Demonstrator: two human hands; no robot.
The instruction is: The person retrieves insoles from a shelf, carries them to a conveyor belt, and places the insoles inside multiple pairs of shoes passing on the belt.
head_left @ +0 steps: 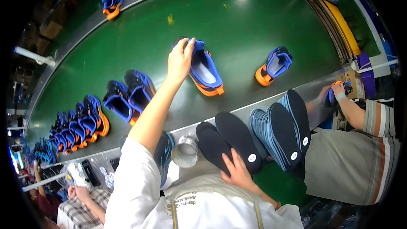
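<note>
My left hand (179, 62) is closed on the front upper part of a blue, black and orange sneaker (205, 70). The sneaker's opening faces up and its orange heel points toward me. Close to my body, my right hand (238, 171) lies with fingers apart on the near end of black insoles (235, 138). Its fingertips touch them, and its thumb sits at their edge. Right of these, more stacked insoles (275, 131) with light blue edges fan out. A metal can (185, 152) stands left of the insoles.
A green conveyor belt (237, 25) carries another sneaker (274, 65) on the right, a pair (131, 95) on the left, and a row of several sneakers (80, 123) farther left. One sneaker (112, 6) sits at the far side. Co-workers' hands show at right (338, 89) and lower left (80, 193).
</note>
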